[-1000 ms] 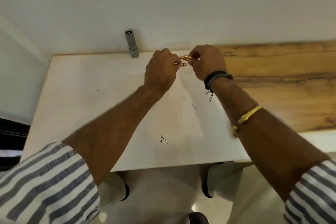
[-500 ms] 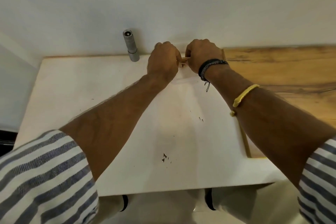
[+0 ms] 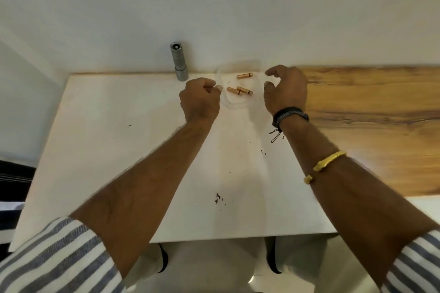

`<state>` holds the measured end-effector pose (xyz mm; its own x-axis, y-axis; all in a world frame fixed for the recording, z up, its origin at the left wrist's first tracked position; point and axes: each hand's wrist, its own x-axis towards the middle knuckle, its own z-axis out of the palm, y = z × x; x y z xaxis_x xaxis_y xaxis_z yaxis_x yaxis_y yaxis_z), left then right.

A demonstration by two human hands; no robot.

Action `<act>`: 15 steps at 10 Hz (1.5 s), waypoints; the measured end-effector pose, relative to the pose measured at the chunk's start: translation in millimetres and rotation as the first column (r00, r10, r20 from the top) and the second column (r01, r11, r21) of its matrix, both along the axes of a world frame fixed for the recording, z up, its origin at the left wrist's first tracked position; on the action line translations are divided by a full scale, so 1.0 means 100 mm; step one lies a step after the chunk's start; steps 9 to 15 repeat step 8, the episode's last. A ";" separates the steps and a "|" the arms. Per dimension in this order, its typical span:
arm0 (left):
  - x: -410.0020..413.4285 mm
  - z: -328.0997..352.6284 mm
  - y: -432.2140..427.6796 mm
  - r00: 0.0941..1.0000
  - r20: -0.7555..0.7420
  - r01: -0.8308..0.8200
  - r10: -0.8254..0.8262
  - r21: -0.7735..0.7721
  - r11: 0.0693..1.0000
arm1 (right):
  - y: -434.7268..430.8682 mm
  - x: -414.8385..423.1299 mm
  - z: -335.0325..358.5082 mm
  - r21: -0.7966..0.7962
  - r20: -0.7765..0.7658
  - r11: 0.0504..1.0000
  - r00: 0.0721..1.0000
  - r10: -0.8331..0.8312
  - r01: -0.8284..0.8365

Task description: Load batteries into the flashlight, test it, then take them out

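A grey metal flashlight (image 3: 179, 60) stands upright at the table's far edge, against the wall. To its right sits a clear plastic tray (image 3: 226, 102) holding three copper-coloured batteries: one at the back (image 3: 244, 76) and two side by side at the front (image 3: 234, 91) (image 3: 244, 90). My left hand (image 3: 199, 100) is closed in a fist, its thumb tip touching the tray's left rim; whether it pinches the rim is unclear. My right hand (image 3: 285, 89) hovers at the tray's right side, fingers curled and apart, holding nothing.
The white table top (image 3: 119, 150) has small dark specks near its middle (image 3: 217, 197). A wooden surface (image 3: 369, 114) adjoins it on the right. The white wall rises directly behind the flashlight and tray. My knees show below the near edge.
Both hands held batteries between them at the far edge before. Those batteries now lie in the clear tray, and the hands have moved apart to its two sides.
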<state>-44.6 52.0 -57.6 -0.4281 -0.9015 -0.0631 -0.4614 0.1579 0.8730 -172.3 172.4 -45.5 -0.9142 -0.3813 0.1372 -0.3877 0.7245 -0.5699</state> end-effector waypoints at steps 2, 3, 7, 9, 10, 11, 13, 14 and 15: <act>-0.03 0.01 0.04 0.999 -0.029 0.017 -0.014 0.107 0.994 | 0.03 0.14 -0.03 -0.103 0.122 0.985 0.985 -0.122 0.135; -0.07 0.03 0.01 1.000 -0.030 0.000 0.003 0.110 0.994 | 0.02 0.17 -0.04 -0.115 0.130 0.983 0.984 -0.124 0.139; 0.14 0.19 0.06 0.989 0.026 0.145 -0.143 -0.074 0.987 | 0.10 0.33 0.02 -0.123 0.083 0.990 0.995 -0.052 0.062; 0.33 0.25 0.14 0.977 0.083 0.208 -0.196 -0.168 0.964 | 0.18 0.50 0.08 -0.144 0.050 0.990 0.999 -0.001 0.008; 0.33 0.25 0.14 0.977 0.083 0.208 -0.196 -0.168 0.964 | 0.18 0.50 0.08 -0.144 0.050 0.990 0.999 -0.001 0.008; 0.33 0.25 0.14 0.977 0.083 0.208 -0.196 -0.168 0.964 | 0.18 0.50 0.08 -0.144 0.050 0.990 0.999 -0.001 0.008; 0.33 0.25 0.14 0.977 0.083 0.208 -0.196 -0.168 0.964 | 0.18 0.50 0.08 -0.144 0.050 0.990 0.999 -0.001 0.008; 0.33 0.25 0.14 0.977 0.083 0.208 -0.196 -0.168 0.964 | 0.18 0.50 0.08 -0.144 0.050 0.990 0.999 -0.001 0.008; 0.33 0.25 0.14 0.977 0.083 0.208 -0.196 -0.168 0.964 | 0.18 0.50 0.08 -0.144 0.050 0.990 0.999 -0.001 0.008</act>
